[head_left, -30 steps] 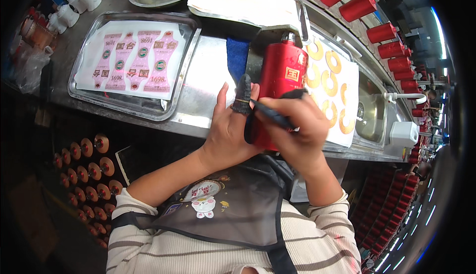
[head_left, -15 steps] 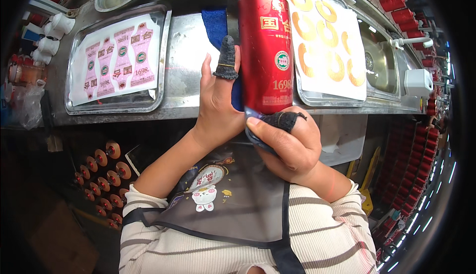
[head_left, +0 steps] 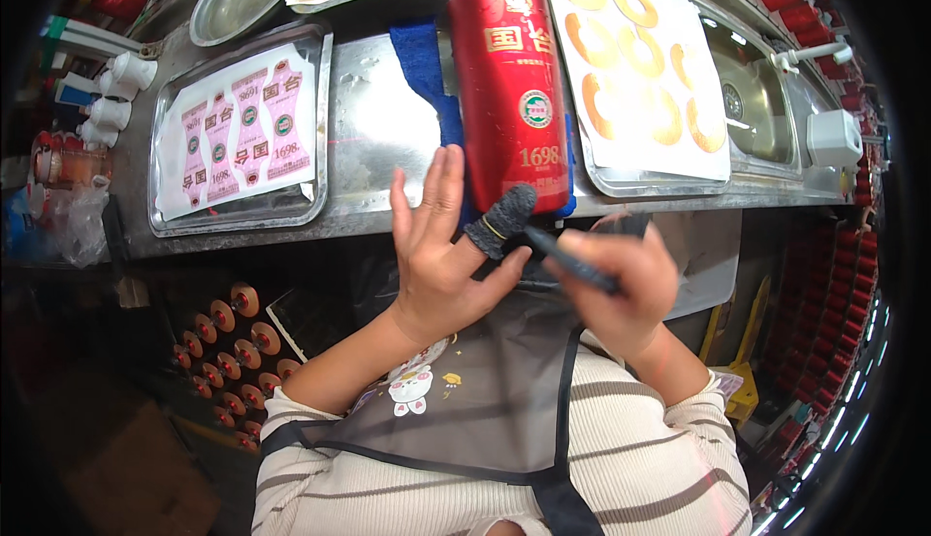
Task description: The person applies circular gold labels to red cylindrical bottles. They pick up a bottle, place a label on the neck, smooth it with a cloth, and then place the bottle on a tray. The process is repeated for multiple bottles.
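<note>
1. Red bottle [head_left: 509, 99]: sitting at the near middle of the steel bench [head_left: 364, 201], its silver neck pointing away from the person and its base facing the person. Gold characters and a round green-and-white emblem are showing on its front. Whether it is lying flat or leaning, cannot tell.
2. Left hand [head_left: 432, 269]: spreading wide, palm down, gripping nothing. Its index finger is wearing a dark knit finger sleeve [head_left: 502, 221] with a yellow band; the sleeved tip is overlapping the bottle's lower edge in view. Touching or just short of it, cannot tell.
3. Right hand [head_left: 626, 279]: closing around a dark slim tool [head_left: 587, 266], blurred. The tool's tip is pointing at the gap between left thumb and index finger, near the bottle's base.
4. Blue cloth [head_left: 417, 61]: lying beside the bottle's left flank, partly running behind it.
5. Left of the cloth: a metal tray [head_left: 323, 153] is holding a white sheet with pink labels [head_left: 250, 133].
6. Right of the bottle: another tray [head_left: 669, 188] is carrying a white sheet with gold, horseshoe-like pieces [head_left: 640, 51].
7. Farther right: a sink [head_left: 742, 138] is sitting beyond that tray, a white container [head_left: 834, 138] standing beside it.
8. Upper left: a metal bowl [head_left: 206, 27] is resting behind the label tray.
</note>
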